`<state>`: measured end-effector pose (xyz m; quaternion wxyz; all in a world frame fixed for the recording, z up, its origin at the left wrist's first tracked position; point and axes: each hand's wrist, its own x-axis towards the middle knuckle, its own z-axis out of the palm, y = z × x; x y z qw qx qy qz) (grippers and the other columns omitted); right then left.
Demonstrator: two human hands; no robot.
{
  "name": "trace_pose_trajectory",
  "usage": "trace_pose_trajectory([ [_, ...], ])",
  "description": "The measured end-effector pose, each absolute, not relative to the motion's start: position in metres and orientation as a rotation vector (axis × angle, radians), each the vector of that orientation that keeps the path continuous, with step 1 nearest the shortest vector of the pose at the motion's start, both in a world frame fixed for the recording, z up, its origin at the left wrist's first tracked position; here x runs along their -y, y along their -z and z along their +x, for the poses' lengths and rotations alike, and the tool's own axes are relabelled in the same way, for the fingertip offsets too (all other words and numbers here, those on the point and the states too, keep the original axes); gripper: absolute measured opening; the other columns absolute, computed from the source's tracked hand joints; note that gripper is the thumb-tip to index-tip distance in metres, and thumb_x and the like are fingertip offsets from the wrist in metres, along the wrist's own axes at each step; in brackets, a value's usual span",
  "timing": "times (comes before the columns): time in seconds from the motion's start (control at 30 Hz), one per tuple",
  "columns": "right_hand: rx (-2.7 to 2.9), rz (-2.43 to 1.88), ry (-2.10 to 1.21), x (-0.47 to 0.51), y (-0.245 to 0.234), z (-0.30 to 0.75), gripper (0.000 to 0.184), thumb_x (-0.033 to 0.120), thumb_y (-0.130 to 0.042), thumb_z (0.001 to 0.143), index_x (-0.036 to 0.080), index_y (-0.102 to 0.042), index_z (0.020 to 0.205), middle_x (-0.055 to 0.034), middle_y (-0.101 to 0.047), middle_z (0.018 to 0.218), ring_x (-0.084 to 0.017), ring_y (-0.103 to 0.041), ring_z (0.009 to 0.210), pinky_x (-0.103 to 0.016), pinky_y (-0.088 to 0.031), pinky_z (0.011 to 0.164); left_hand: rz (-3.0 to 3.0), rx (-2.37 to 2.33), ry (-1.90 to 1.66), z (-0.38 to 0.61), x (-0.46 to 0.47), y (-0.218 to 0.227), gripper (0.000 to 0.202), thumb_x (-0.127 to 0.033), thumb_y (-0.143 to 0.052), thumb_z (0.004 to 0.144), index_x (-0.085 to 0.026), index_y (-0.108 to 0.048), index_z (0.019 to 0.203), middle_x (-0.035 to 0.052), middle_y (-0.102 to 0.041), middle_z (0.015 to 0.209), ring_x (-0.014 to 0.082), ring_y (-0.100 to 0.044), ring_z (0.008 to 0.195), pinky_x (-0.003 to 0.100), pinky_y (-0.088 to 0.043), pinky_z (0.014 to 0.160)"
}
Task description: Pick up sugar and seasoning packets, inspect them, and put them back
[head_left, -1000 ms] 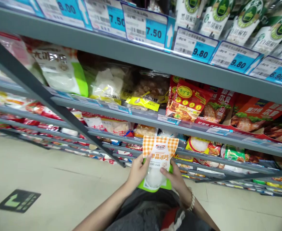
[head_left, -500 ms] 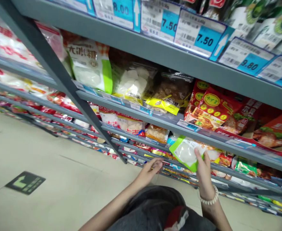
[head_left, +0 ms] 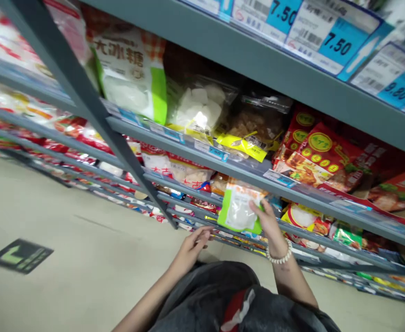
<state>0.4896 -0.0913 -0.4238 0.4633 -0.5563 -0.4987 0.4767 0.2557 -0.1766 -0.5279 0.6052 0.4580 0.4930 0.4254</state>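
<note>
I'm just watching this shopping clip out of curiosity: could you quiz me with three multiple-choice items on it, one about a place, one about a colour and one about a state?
1. Where is the pouch that the right hand grips?
A. on the floor
B. up at the shelf rail, below the row with the yellow-labelled bag
C. in a basket

2. What colour is the pouch's edge?
A. green
B. blue
C. black

3. What is the left hand doing?
A. gripping the pouch
B. holding a price tag
C. open and holding nothing, below the shelves

Answers:
1 B, the pouch is held against the front of the shelf, under the yellow-labelled bag.
2 A, a bright green border frames its clear window.
3 C, its fingers are spread with nothing in them; only the right hand has the pouch.
</note>
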Motion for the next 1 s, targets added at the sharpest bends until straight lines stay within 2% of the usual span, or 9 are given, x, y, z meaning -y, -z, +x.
trace_pose_trajectory([
  [0.13, 1.168, -1.29, -1.457, 0.126, 0.433, 0.492, 0.059, 0.057, -0.079, 0.07, 0.018, -0.067, 0.112, -0.0075, -0.067, 0.117, -0.023, -0.066, 0.103, -0.036, -0.052, 0.097, 0.982, -0.984, -0.937, 0.264, 0.176, 0.532, 0.07, -0.071, -0.054, 0.087, -0.014, -0.055, 0.129, 0.0166, -0.055, 0.14, 0.0297, -0.058, 0.12, 0.037, -0.055, 0.084],
  [0.27, 1.041, -1.274, -1.519, 0.156, 0.453, 0.504, 0.058, 0.058, -0.078, 0.073, 0.019, -0.065, 0.114, -0.0073, -0.064, 0.125, -0.022, -0.062, 0.112, -0.039, -0.046, 0.107, 0.994, -0.899, -0.955, 0.298, 0.173, 0.528, 0.071, -0.061, -0.076, 0.074, -0.013, -0.056, 0.122, 0.0154, -0.062, 0.131, 0.0298, -0.059, 0.121, 0.039, -0.053, 0.097],
  [0.4, 0.829, -1.277, -1.407, 0.174, 0.469, 0.533, 0.057, 0.063, -0.073, 0.076, 0.019, -0.061, 0.11, -0.0068, -0.063, 0.125, -0.02, -0.06, 0.113, -0.036, -0.045, 0.106, 1.026, -0.975, -0.815, 0.332, 0.167, 0.512, 0.085, -0.07, -0.075, 0.066, -0.013, -0.053, 0.124, 0.0145, -0.064, 0.119, 0.0276, -0.066, 0.098, 0.033, -0.059, 0.064],
  [0.47, 0.739, -1.258, -1.331, 0.182, 0.476, 0.549, 0.055, 0.064, -0.072, 0.077, 0.019, -0.058, 0.106, -0.0057, -0.064, 0.117, -0.019, -0.061, 0.106, -0.033, -0.049, 0.097, 1.056, -0.969, -0.752, 0.346, 0.164, 0.502, 0.091, -0.074, -0.075, 0.062, -0.011, -0.052, 0.124, 0.0141, -0.064, 0.114, 0.0257, -0.067, 0.092, 0.032, -0.059, 0.06],
  [0.53, 0.696, -1.279, -1.236, 0.189, 0.481, 0.564, 0.054, 0.064, -0.071, 0.078, 0.019, -0.056, 0.104, -0.0039, -0.065, 0.108, -0.018, -0.06, 0.099, -0.029, -0.049, 0.09, 1.078, -0.952, -0.729, 0.36, 0.163, 0.493, 0.093, -0.075, -0.075, 0.06, -0.011, -0.052, 0.124, 0.0128, -0.065, 0.111, 0.024, -0.066, 0.089, 0.032, -0.059, 0.062],
  [0.7, 0.763, -1.356, -1.066, 0.203, 0.487, 0.594, 0.049, 0.066, -0.062, 0.086, 0.02, -0.055, 0.101, -0.0015, -0.061, 0.102, -0.014, -0.055, 0.096, -0.023, -0.045, 0.087, 1.114, -0.926, -0.687, 0.39, 0.164, 0.489, 0.087, -0.071, -0.076, 0.063, -0.012, -0.054, 0.124, 0.0119, -0.066, 0.112, 0.0247, -0.066, 0.089, 0.035, -0.059, 0.062],
  [0.8, 0.78, -1.383, -1.041, 0.206, 0.488, 0.609, 0.05, 0.068, -0.059, 0.087, 0.019, -0.056, 0.099, -0.0029, -0.062, 0.101, -0.016, -0.055, 0.095, -0.025, -0.045, 0.087, 1.107, -0.882, -0.714, 0.404, 0.167, 0.497, 0.078, -0.062, -0.079, 0.066, -0.012, -0.057, 0.121, 0.0125, -0.067, 0.117, 0.0256, -0.066, 0.097, 0.035, -0.059, 0.075],
  [0.9, 0.819, -1.417, -1.023, 0.208, 0.488, 0.618, 0.054, 0.07, -0.057, 0.087, 0.018, -0.06, 0.102, -0.0067, -0.063, 0.109, -0.018, -0.056, 0.1, -0.028, -0.045, 0.092, 1.006, -0.91, -0.74, 0.415, 0.17, 0.504, 0.073, -0.056, -0.086, 0.058, -0.011, -0.063, 0.111, 0.0125, -0.072, 0.111, 0.0275, -0.068, 0.101, 0.036, -0.057, 0.088],
  [1.0, 0.855, -1.45, -1.013, 0.209, 0.49, 0.621, 0.058, 0.072, -0.056, 0.086, 0.016, -0.062, 0.101, -0.0087, -0.064, 0.112, -0.018, -0.057, 0.097, -0.029, -0.047, 0.091, 0.867, -0.975, -0.698, 0.425, 0.176, 0.508, 0.079, -0.055, -0.09, 0.048, -0.009, -0.066, 0.106, 0.0148, -0.072, 0.111, 0.0316, -0.069, 0.1, 0.039, -0.057, 0.087],
])
